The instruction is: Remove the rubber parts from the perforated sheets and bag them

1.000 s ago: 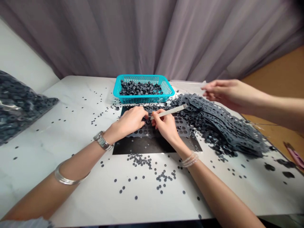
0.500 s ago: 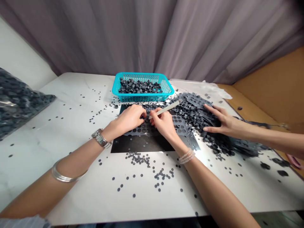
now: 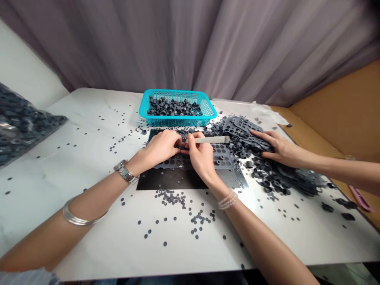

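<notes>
My right hand (image 3: 202, 155) is closed around a pale pen-like stick (image 3: 218, 139), whose tip points left toward my other hand. Beside it, my left hand (image 3: 163, 147) is closed with thumb and fingers curled together. What its fingertips pinch is hidden. Both hands rest over a dark grey rubber sheet with rows of round holes (image 3: 224, 162). The sheet lies on a black mat (image 3: 175, 181). Small dark discs (image 3: 172, 198) are scattered on the white table in front of the mat.
A turquoise basket (image 3: 178, 120) of black rubber caps stands behind the mat. At right, another person's hand (image 3: 282, 148) touches a heap of perforated sheets (image 3: 242, 128) and loose parts. A clear bag of dark parts (image 3: 23, 122) is at left, a pink tool (image 3: 360, 199) far right.
My right hand has tilted the stick from slanting up to nearly level. The other person's hand has moved slightly left on the heap, and the sheets under it have shifted.
</notes>
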The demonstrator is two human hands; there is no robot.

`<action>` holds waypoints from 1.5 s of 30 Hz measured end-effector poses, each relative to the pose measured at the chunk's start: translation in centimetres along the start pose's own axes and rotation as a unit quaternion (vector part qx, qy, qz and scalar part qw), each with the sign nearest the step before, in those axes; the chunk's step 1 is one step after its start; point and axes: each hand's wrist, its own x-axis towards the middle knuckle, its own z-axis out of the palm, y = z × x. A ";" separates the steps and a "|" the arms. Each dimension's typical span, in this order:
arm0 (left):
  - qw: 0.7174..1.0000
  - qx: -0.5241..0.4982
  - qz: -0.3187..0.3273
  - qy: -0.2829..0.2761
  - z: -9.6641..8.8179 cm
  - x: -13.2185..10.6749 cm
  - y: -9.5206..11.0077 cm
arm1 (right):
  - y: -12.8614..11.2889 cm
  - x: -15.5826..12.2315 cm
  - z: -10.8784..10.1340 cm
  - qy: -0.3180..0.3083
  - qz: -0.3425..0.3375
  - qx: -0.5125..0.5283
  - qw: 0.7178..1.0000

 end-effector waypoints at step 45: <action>0.999 -0.023 0.026 -0.001 0.2 -0.1 -0.7 | 0.7 1.1 -1.2 -0.115 -0.044 -0.126 0.984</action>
